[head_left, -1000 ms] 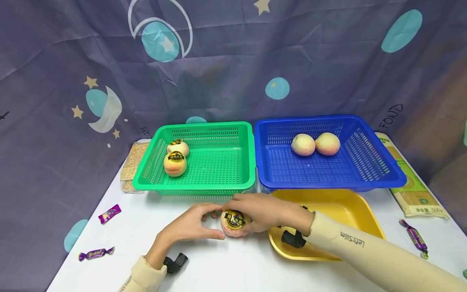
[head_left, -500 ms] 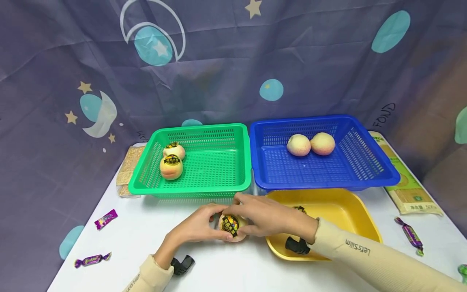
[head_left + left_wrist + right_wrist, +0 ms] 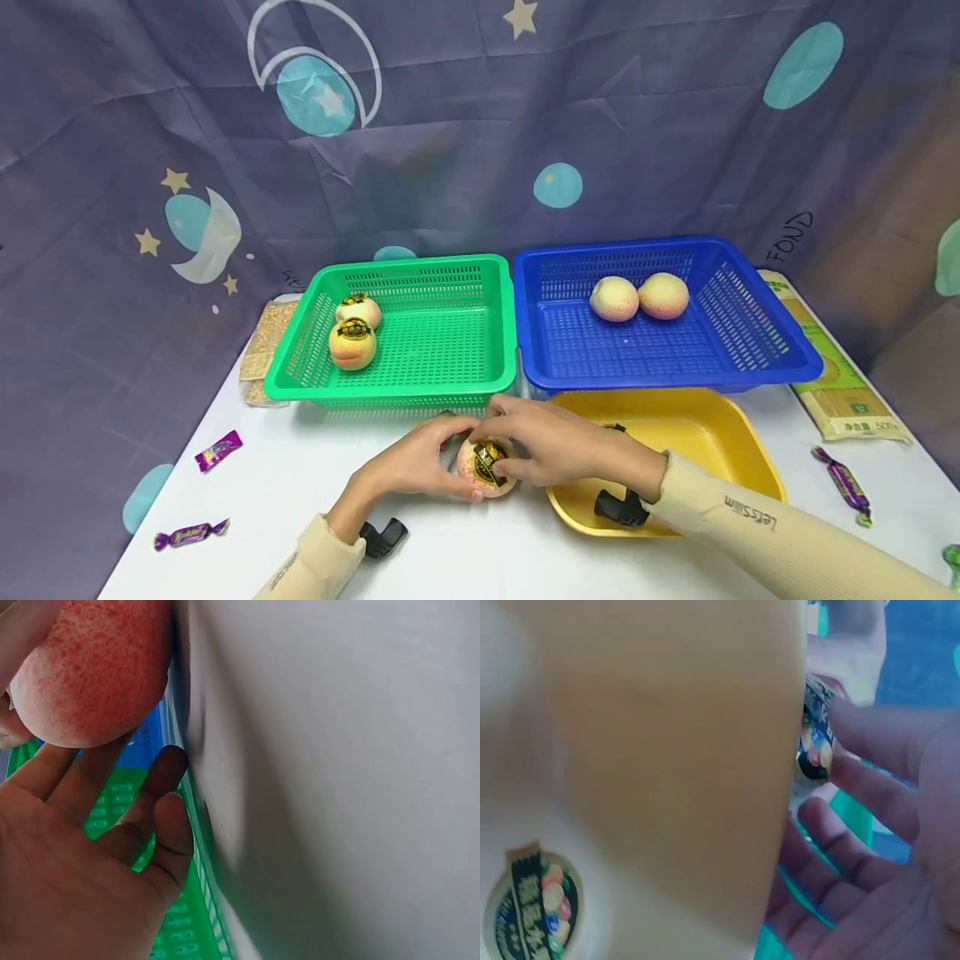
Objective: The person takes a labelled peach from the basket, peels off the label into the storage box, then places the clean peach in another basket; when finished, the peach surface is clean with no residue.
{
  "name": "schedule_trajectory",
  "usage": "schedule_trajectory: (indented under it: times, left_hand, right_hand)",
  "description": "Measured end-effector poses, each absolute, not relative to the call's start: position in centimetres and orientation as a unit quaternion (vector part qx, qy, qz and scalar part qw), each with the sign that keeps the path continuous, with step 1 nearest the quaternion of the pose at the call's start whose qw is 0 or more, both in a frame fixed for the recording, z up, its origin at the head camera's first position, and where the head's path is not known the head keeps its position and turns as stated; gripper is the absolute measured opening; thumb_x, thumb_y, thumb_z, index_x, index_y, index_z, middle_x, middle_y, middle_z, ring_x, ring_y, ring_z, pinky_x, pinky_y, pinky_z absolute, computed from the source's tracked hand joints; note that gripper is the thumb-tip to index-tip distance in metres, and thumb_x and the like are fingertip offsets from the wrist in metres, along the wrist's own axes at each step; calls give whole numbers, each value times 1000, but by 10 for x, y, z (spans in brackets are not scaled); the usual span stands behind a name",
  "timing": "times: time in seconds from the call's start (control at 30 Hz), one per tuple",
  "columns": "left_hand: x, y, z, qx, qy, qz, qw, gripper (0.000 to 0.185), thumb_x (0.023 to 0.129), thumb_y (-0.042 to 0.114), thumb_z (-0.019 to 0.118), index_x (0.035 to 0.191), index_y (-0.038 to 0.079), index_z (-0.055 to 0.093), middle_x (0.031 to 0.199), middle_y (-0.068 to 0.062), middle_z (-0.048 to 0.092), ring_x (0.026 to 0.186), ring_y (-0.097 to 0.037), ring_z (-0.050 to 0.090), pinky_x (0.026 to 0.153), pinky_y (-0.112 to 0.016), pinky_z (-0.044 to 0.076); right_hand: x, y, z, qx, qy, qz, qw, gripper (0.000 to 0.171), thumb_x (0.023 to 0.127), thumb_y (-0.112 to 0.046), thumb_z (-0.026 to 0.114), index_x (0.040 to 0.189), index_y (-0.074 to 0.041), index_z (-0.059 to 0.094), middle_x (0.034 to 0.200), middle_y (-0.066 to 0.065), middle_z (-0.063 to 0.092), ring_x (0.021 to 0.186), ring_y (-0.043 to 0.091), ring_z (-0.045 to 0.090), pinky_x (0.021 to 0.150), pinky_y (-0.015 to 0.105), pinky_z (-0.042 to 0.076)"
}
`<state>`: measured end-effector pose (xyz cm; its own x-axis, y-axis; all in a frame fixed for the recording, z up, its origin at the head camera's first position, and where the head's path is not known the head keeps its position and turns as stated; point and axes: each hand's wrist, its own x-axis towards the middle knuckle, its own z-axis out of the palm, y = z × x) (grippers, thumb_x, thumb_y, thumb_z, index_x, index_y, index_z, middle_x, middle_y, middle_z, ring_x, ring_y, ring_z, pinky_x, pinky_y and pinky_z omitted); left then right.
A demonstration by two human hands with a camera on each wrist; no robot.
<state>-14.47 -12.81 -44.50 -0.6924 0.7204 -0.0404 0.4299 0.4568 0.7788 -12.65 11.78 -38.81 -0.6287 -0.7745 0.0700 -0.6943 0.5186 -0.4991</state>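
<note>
Between my two hands, above the white table, is a peach [image 3: 474,482] with a black and gold label. My left hand [image 3: 412,462] holds it from the left, thumb in front. In the left wrist view, fingers [image 3: 64,780] touch the peach's red, speckled side [image 3: 97,675]. My right hand [image 3: 555,442] grips the peach from the right, its thumb and a curled finger at the label [image 3: 489,462]. The right wrist view shows part of that label [image 3: 815,739] beside the fingertips; whether its edge is lifted I cannot tell.
Green basket [image 3: 390,387] holds two labelled peaches [image 3: 352,343]; blue basket [image 3: 570,382] holds two without visible labels [image 3: 663,296]. A yellow basin [image 3: 750,450] lies under my right forearm, with another label [image 3: 536,907] partly seen. Wrapped candies [image 3: 191,534] and grain packs [image 3: 268,342] lie around.
The head view has shifted slightly. My right hand has closed in on the peach, and the label has turned from facing level to slanting. Both hands have edged slightly right since half a second ago.
</note>
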Motion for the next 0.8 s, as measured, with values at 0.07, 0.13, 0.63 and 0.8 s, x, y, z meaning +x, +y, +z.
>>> schedule_trajectory:
  times: [0.07,0.13,0.63,0.8]
  left_hand:
    - [-145,-125,-445,343,832,393,191,72,72,45,92,135,32,60,132,19,63,122,-8,57,102,-36,49]
    - [-146,-123,-444,341,831,395,195,71,70,43,93,133,31,61,130,19,64,121,-8,57,101,-35,48]
    - [-150,-118,-440,364,823,386,202,67,73,39,91,132,41,59,123,19,67,113,-6,62,101,-32,51]
    - [-154,-120,-434,355,820,393,219,66,73,33,90,131,40,59,124,17,66,113,-10,62,98,-33,51]
  right_hand:
    - [-127,118,-388,-413,866,-271,83,28,93,-22,75,121,-18,74,105,-5,62,80,7,52,67,18,46]
    - [-127,119,-388,-403,862,-296,82,20,93,-20,75,112,-17,76,102,-6,63,83,7,55,71,21,51]
    - [-126,132,-385,-386,831,-393,75,9,97,-9,68,90,-16,68,80,-7,67,67,0,50,62,20,49]
    - [-128,150,-375,-350,824,-435,91,6,97,-7,67,99,-11,71,80,-1,70,60,-1,51,53,21,49]
